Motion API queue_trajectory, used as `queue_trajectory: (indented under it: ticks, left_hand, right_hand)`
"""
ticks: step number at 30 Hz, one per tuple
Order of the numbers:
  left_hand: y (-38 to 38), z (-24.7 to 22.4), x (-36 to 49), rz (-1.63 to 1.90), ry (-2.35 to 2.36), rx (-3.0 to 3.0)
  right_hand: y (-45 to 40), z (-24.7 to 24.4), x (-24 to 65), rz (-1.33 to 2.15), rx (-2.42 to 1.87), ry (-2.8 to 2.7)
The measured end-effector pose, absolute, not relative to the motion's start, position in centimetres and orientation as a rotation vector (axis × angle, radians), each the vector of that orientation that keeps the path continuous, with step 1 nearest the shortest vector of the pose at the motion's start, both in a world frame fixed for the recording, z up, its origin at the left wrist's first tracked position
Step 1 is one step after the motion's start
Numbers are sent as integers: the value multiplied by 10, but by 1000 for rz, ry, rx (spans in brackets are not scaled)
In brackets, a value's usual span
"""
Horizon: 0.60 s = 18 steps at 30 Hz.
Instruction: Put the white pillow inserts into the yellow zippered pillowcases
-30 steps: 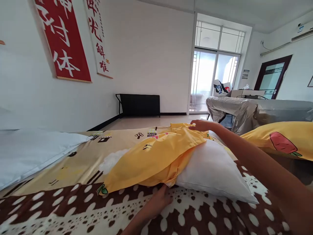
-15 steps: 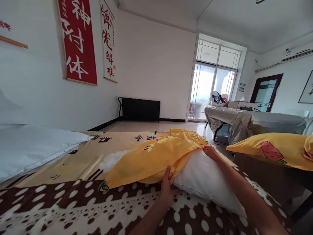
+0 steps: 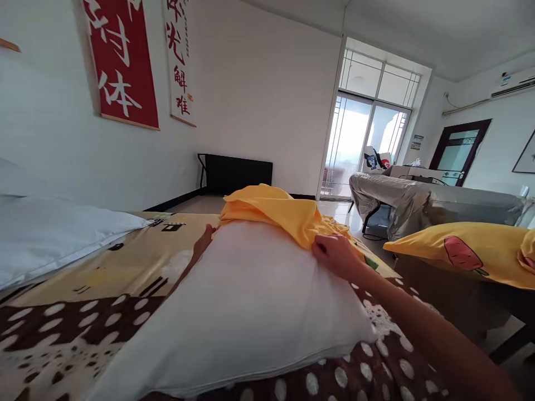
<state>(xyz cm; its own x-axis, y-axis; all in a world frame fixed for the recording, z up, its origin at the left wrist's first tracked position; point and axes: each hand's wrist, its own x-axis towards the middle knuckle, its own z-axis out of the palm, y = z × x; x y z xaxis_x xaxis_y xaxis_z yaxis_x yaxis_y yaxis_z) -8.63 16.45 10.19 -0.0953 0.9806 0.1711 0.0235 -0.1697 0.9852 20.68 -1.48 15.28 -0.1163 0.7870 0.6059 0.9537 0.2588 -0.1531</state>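
Note:
A white pillow (image 3: 246,301) lies before me on the bed, its near end bare and its far end inside a bunched yellow pillowcase (image 3: 271,203). My right hand (image 3: 336,253) is closed on the right edge of the pillowcase opening. At the opening's left edge, my left hand (image 3: 208,233) pinches the yellow cloth; the pillow hides part of its forearm and some fingers.
Under the pillow spreads a brown-and-cream patterned blanket (image 3: 54,317). Another white pillow (image 3: 62,234) lies at left. To the right is a yellow pillow with a printed design (image 3: 443,250). A plastic-covered table (image 3: 418,195) and a black folded panel (image 3: 238,174) stand farther back.
The pillowcase has been pushed back toward the pillow's far end, baring much more white. My left hand moved left and away from me; my right hand shifted left. The view tilted down slightly.

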Motion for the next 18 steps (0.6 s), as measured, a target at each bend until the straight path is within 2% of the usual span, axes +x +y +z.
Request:
queue_trajectory:
  ticks: [5, 10, 14, 16, 18]
  left_hand:
    - [171, 74, -128, 1185, 1395, 1591]
    - [131, 88, -99, 1032, 1121, 2285]
    - [100, 101, -69, 764, 836, 2622]
    - [97, 95, -77, 892, 807, 2555]
    - [101, 86, -97, 1252, 1021, 2277]
  right_hand:
    - [-1, 100, 185, -283, -1415, -2038]
    - [0, 117, 142, 13, -1087, -1898]
    - [-6, 125, 109, 51, -705, -2142]
    - [-4, 114, 115, 55, -580, -2259]
    - [4, 99, 136, -7, -677, -2245]
